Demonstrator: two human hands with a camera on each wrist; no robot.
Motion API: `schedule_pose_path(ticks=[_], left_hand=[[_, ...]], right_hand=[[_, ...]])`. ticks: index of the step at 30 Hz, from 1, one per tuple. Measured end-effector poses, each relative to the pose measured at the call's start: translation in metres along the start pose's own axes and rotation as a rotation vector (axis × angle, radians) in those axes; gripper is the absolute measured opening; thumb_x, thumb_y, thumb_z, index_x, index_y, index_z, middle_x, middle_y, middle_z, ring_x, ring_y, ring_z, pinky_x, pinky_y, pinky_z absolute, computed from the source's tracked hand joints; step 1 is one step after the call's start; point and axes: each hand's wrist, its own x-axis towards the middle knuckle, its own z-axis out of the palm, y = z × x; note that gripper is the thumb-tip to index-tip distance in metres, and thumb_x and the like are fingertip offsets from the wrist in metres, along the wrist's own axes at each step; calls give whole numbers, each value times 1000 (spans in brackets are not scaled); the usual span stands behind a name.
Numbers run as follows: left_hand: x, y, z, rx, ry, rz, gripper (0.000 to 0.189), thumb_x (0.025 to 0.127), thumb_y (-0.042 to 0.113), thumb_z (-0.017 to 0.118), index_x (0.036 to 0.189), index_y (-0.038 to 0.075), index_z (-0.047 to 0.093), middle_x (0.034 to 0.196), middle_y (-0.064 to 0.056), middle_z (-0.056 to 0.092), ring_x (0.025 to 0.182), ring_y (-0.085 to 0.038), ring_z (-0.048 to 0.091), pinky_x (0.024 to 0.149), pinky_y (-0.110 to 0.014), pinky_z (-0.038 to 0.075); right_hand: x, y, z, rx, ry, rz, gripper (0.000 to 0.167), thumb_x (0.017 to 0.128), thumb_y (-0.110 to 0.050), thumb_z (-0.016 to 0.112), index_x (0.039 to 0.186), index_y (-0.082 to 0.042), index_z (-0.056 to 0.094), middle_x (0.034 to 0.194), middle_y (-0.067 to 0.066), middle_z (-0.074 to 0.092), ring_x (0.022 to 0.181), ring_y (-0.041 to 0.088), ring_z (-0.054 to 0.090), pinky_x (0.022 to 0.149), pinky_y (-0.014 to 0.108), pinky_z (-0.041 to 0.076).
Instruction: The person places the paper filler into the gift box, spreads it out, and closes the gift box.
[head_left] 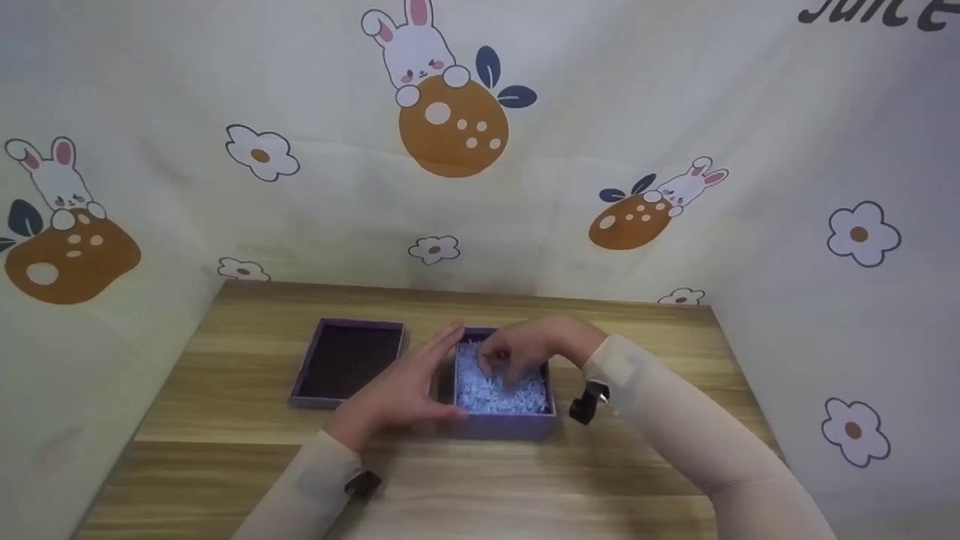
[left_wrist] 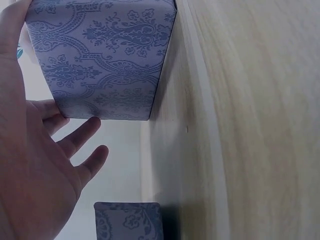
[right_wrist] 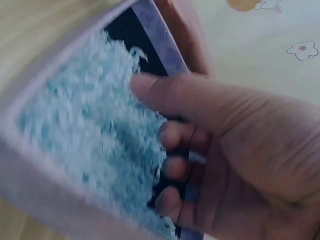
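A purple patterned box (head_left: pixel 504 427) stands on the table, filled with pale blue shredded paper (right_wrist: pixel 95 115). My left hand (head_left: pixel 401 394) lies along the left side of this box, thumb at the near corner and fingertips by the far one. In the left wrist view its lower fingers are spread, near the edge of the patterned box wall (left_wrist: pixel 107 60). My right hand (head_left: pixel 525 346) is over the box, fingertips down at the shreds. The right wrist view shows its thumb apart from the bent fingers, with nothing visible gripped between them.
A shallow purple box lid (head_left: pixel 349 364) with a dark inside lies left of the box, behind my left forearm. The wood-grain table (head_left: pixel 465 487) is bordered by a cream cloth (head_left: pixel 330 202) printed with rabbits and flowers.
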Motion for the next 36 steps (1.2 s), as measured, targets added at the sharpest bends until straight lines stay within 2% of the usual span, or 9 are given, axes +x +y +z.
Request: schedule_pose_path(ticks=[4,8,10,12,15,19,24,29,36], left_hand=[[0,2,-1,8,-11,3,135,79,83,83,180,27,14,183,21,1,169,-23,16,134,-53,22],[2,2,-2,9,-8,1,134,78,84,82,180,29,14,184,20,3,169,-28,18,134,-54,23],[2,1,-2,12,-12,-4,134,78,84,83,180,29,14,183,20,3,169,-28,18,134,-54,23],[1,-1,-1,9,-10,-9,134,78,81,85,180,29,14,183,19,2,169,-28,17,134,-55,23],[-1,-3,1,7,-2,-2,133,79,77,87,180,28,15,184,17,3,169,-29,18,133,-57,23],[-2,-3,2,-4,8,1,132,79,72,90,180,28,16,184,18,3,169,-28,17,133,-57,23],[1,-1,1,3,-1,18,133,79,77,87,180,25,17,185,13,6,169,-27,17,134,-59,23],[5,2,0,21,-13,2,137,77,87,81,180,24,17,186,7,10,169,-26,18,133,-58,24],[1,0,1,8,1,-1,133,79,77,87,180,26,17,184,18,3,169,-27,16,133,-58,23]], right_hand=[[10,6,11,-105,-66,91,32,96,-11,83,123,-21,68,113,-3,63,107,15,59,96,35,55],[16,7,14,-101,-71,168,52,96,-14,83,144,-28,67,140,-3,64,131,19,58,120,47,48],[15,5,13,-98,-81,175,58,98,-16,82,152,-29,64,149,-2,62,137,20,55,124,51,45],[11,1,9,-94,-89,158,55,98,-17,82,149,-27,65,146,-1,63,134,20,57,120,49,49],[0,-9,0,-81,-93,107,39,96,-15,84,132,-21,69,127,0,67,116,20,62,101,42,58],[-14,-21,-7,-75,-126,79,30,93,-13,87,116,-16,68,106,-2,64,97,16,60,81,34,55],[-3,-13,10,-141,-215,114,33,92,-5,82,117,-18,65,100,-3,58,91,13,57,75,28,51],[10,-7,22,-217,-223,139,40,92,1,78,120,-21,59,104,0,59,96,17,61,77,30,55],[-7,-15,7,-83,-136,47,36,94,-5,83,117,-24,63,107,-3,61,98,15,60,80,31,55]])
